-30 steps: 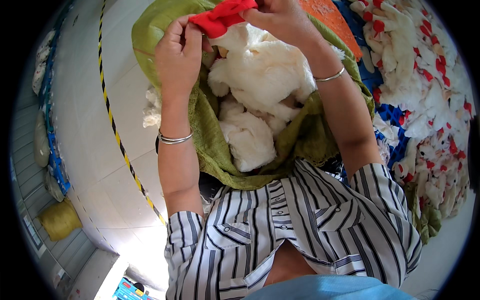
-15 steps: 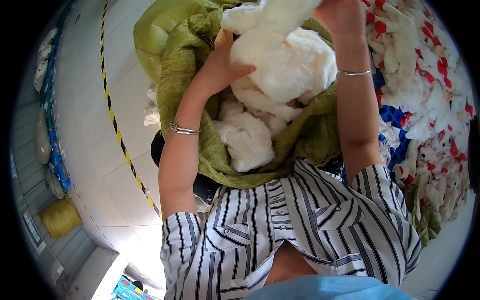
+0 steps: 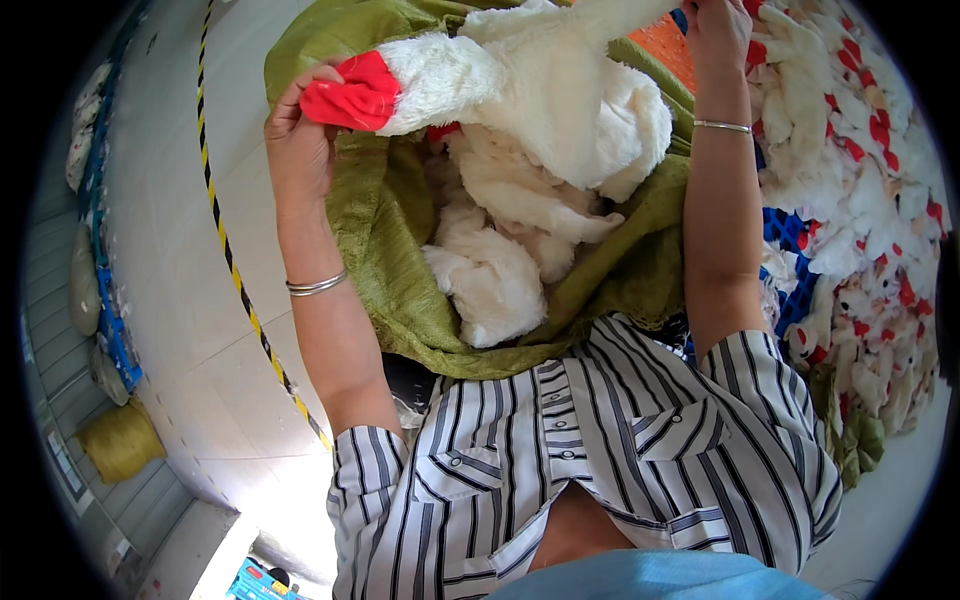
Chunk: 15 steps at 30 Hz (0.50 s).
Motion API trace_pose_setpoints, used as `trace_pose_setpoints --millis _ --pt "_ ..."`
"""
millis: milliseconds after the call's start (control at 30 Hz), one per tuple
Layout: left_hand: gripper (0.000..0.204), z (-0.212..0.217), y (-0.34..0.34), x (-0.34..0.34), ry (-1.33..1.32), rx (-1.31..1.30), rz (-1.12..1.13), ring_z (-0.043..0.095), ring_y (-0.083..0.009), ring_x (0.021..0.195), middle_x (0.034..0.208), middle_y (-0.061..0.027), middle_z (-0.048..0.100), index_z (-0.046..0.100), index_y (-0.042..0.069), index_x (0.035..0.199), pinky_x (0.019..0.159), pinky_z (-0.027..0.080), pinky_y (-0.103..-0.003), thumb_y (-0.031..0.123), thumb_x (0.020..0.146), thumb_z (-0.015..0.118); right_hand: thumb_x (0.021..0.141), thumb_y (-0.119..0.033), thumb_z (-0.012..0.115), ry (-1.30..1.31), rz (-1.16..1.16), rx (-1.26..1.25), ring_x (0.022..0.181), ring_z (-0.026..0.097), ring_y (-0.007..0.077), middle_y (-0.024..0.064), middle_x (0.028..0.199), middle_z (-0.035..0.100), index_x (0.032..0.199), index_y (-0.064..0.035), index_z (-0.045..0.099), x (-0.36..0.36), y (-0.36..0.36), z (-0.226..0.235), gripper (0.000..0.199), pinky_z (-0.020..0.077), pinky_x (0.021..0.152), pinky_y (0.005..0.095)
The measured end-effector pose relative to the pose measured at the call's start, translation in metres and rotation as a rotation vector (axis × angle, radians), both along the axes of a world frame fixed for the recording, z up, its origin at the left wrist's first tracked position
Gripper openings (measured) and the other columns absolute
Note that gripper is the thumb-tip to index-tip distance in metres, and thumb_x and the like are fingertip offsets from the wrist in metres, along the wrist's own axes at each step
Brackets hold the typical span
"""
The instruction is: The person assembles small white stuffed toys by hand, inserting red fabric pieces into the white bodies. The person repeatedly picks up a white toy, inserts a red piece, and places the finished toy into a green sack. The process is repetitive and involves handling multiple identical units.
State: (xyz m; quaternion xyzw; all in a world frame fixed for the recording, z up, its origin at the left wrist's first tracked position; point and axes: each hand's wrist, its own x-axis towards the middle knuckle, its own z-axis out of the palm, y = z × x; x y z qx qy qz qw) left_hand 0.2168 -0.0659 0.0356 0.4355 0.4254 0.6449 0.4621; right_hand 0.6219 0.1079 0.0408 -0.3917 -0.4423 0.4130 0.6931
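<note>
A person in a striped shirt looks down at a pale tiled floor in what seems a workroom. The left hand is clenched around the red end of a white plush piece, and the right hand, raised near the top edge, grips the piece's other end, so it stretches between the hands above an open green woven sack. More white plush pieces lie heaped inside the sack, which rests against the person's lap. A black and yellow striped line runs across the floor on the left. A heap of white and red plush pieces covers the floor on the right. A yellow sack and blue bundles sit along the left wall.
</note>
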Motion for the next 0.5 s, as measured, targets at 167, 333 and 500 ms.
trace_pose_setpoints --millis 167,333,500 --pt "0.009 0.005 -0.008 -0.024 -0.205 0.184 -0.011 0.063 -0.0228 0.098 0.109 -0.0167 0.065 0.065 0.000 0.094 0.087 0.053 -0.033 0.001 0.093 0.056 0.080 0.002 0.039 0.075 -0.044 0.024 0.050 0.048 0.0083 0.0034 0.074 0.064 0.100 -0.0050 0.069 -0.009 -0.010 -0.003 0.037 0.0337 0.041 0.0226" --pt "0.019 -0.006 -0.016 -0.049 -0.224 0.146 -0.039 0.059 -0.0314 0.107 0.114 -0.0222 0.062 0.062 0.000 0.098 0.097 0.046 -0.044 0.014 0.096 0.051 0.091 -0.011 0.048 -0.038 0.056 -0.162 0.052 0.052 0.0093 0.0028 0.076 0.064 0.100 -0.0068 0.067 -0.025 -0.017 -0.009 0.021 0.0388 0.043 0.0226" --pt "0.030 -0.001 -0.016 -0.045 -0.340 0.143 -0.024 0.057 -0.0334 0.110 0.116 -0.0246 0.061 0.061 -0.002 0.099 0.100 0.044 -0.045 0.022 0.096 0.044 0.089 -0.034 0.065 -0.772 0.596 -0.358 0.065 0.055 0.0067 0.0023 0.086 0.066 0.108 -0.0061 0.064 -0.072 -0.064 0.011 0.034 0.0467 0.056 0.0226"
